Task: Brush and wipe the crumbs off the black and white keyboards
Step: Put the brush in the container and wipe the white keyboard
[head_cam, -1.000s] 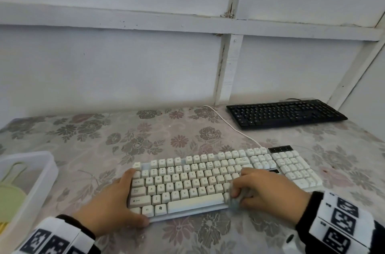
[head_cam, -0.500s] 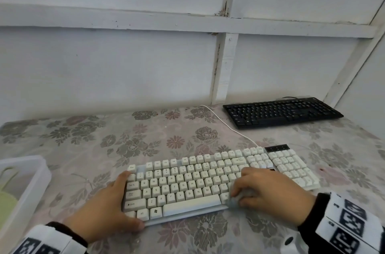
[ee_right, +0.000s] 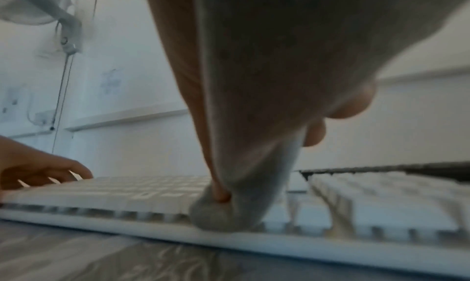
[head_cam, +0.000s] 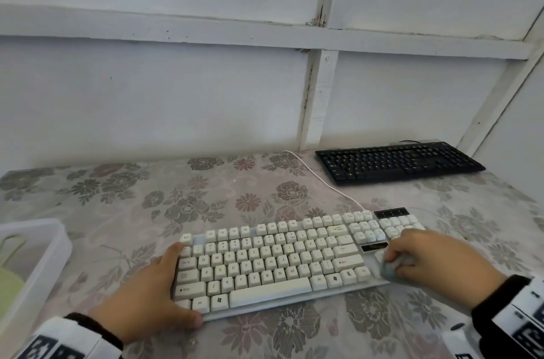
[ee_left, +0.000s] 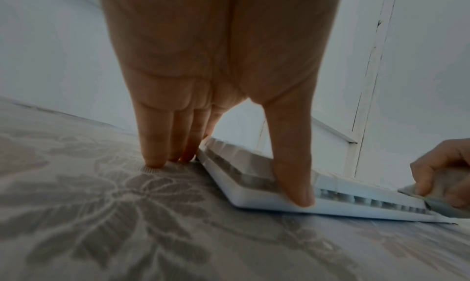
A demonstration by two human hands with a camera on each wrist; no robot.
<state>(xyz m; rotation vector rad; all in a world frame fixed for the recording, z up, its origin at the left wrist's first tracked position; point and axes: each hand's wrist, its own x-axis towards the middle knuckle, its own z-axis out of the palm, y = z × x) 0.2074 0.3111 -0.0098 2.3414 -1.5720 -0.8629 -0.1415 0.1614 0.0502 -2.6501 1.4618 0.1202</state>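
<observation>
The white keyboard [head_cam: 279, 258] lies on the floral tablecloth in front of me. My left hand [head_cam: 176, 285] braces its left end: straight fingers stand along the side and the thumb presses the front edge [ee_left: 302, 201]. My right hand [head_cam: 394, 266] grips a bunched grey cloth [head_cam: 387, 271] and presses it onto the keyboard's lower edge, in the gap between the main keys and the number pad. In the right wrist view the cloth [ee_right: 218, 217] sits on the keyboard's front rim [ee_right: 127, 225]. The black keyboard [head_cam: 397, 161] lies untouched at the back right.
A translucent plastic bin [head_cam: 44, 255] stands at the left edge with something pale green [head_cam: 8, 294] inside. The white keyboard's cable [head_cam: 321, 179] runs back toward the wall. White panelled walls close off the back and right.
My right hand has slid the cloth to the right along the keyboard's front, from the space bar's right end to the gap beside the number pad. The left hand has kept its place.
</observation>
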